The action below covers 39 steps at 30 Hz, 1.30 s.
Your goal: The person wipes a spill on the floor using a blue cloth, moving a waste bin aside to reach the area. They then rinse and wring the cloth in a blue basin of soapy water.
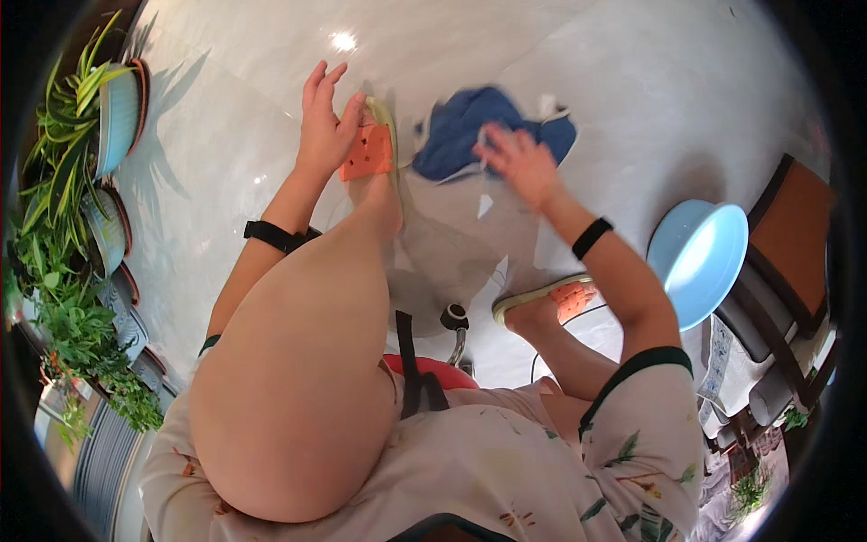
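A dark blue cloth with a pale edge (460, 129) lies bunched on the light tiled floor (609, 74). Over its lower right part is my right hand (518, 162), slightly blurred, fingers spread; whether they touch or pinch the cloth I cannot tell. My left hand (328, 122), fingers apart and holding nothing, is beside my left foot in a sandal with an orange strap (369, 152). The other orange-strapped sandal (572, 298) is on my right foot, below my right forearm. A small white piece (548, 103) shows at the cloth's upper edge.
At the right, a light blue plastic basin (704, 264) stands tilted in view near a brown chair (792, 237). Potted plants (118, 122) line the left side. A red seat (433, 369) and a caster (454, 316) are beneath me; a dark cable (569, 318) runs near my right foot.
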Each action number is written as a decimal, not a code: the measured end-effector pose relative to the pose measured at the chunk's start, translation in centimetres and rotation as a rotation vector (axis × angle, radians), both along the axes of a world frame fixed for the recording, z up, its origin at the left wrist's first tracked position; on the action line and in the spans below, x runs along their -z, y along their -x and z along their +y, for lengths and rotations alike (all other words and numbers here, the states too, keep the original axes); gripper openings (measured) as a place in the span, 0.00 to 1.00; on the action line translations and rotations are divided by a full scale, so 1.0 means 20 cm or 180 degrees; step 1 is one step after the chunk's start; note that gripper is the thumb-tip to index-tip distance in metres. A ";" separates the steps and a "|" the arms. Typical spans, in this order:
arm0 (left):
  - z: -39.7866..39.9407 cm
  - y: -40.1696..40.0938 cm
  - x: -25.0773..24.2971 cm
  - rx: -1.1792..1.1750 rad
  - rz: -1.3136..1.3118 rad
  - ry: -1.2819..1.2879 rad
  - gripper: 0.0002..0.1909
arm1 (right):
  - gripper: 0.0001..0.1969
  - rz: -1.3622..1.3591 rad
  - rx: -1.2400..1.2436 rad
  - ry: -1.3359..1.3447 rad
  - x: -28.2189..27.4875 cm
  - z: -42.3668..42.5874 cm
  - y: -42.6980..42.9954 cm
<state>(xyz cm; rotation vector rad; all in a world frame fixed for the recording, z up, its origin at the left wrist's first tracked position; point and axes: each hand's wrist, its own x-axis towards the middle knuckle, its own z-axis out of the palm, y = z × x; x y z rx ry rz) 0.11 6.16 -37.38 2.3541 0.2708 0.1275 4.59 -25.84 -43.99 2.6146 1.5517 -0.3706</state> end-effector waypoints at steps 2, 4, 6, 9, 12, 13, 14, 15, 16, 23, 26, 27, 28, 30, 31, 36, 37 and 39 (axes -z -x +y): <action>-0.01 0.01 -0.02 -0.0340 0.0317 0.0327 0.24 | 0.29 -0.0306 0.0488 -0.0068 0.03 -0.09 -0.30; -0.03 0.00 -0.04 -0.0266 0.0306 0.0287 0.24 | 0.25 -0.0642 0.1104 0.0271 0.03 -0.19 -0.66; -0.07 -0.02 -0.03 -0.0172 0.0276 0.0266 0.24 | 0.24 -0.0726 0.1943 0.1386 0.01 -0.35 -1.10; -0.15 -0.05 0.01 0.0004 0.0222 0.0519 0.24 | 0.18 -0.1291 0.2594 -0.0025 -0.16 -0.81 -1.71; -0.09 0.01 0.02 0.0006 0.0292 0.0183 0.23 | 0.20 -0.1649 0.2541 -0.0802 -0.42 -0.81 -1.81; -0.09 0.00 0.00 -0.0204 0.0382 0.0387 0.23 | 0.20 -0.1676 0.2490 -0.0827 -0.49 -0.83 -1.79; -0.09 -0.01 0.00 -0.0402 0.0478 0.0598 0.23 | 0.21 -0.1665 0.2448 -0.0849 -0.54 -0.84 -1.74; -0.10 -0.04 0.00 -0.0359 0.0418 0.0649 0.23 | 0.21 -0.1641 0.2367 -0.0861 -0.60 -0.88 -1.69; -0.08 -0.06 -0.01 -0.0308 0.0243 0.0375 0.23 | 0.22 -0.1556 0.2310 -0.0911 -0.63 -0.90 -1.63; -0.02 -0.13 -0.16 -0.0338 -0.0155 0.0089 0.22 | 0.28 -0.0377 0.1952 -0.1843 -0.98 -0.86 -0.86; 0.05 -0.16 -0.21 -0.0452 -0.0299 0.0201 0.22 | 0.25 -0.0015 0.2725 -0.1860 -1.07 -0.94 -0.65; 0.07 -0.16 -0.25 -0.0537 -0.0359 0.0186 0.22 | 0.24 0.0208 0.3073 -0.1902 -1.10 -0.96 -0.59; 0.06 -0.17 -0.29 -0.0603 -0.0405 0.0193 0.21 | 0.21 0.0124 0.3125 -0.1996 -1.12 -1.01 -0.53; 0.03 -0.21 -0.37 -0.0597 -0.0603 0.0252 0.21 | 0.21 0.0236 0.3376 -0.2474 -1.20 -1.10 -0.38; 0.04 -0.23 -0.41 -0.0577 -0.0722 0.0296 0.21 | 0.20 0.0430 0.3521 -0.2934 -1.25 -1.15 -0.30; 0.02 -0.33 -0.68 -0.0259 -0.1261 0.0377 0.20 | 0.19 -0.0128 0.4190 -0.3839 -1.37 -1.38 0.06; 0.01 -0.35 -0.76 -0.0142 -0.1362 0.0347 0.20 | 0.19 -0.0341 0.4214 -0.3988 -1.40 -1.42 0.13; 0.15 -0.37 -0.94 -0.0099 -0.1640 -0.0160 0.20 | 0.19 -0.0770 0.4342 -0.4044 -1.51 -1.35 0.28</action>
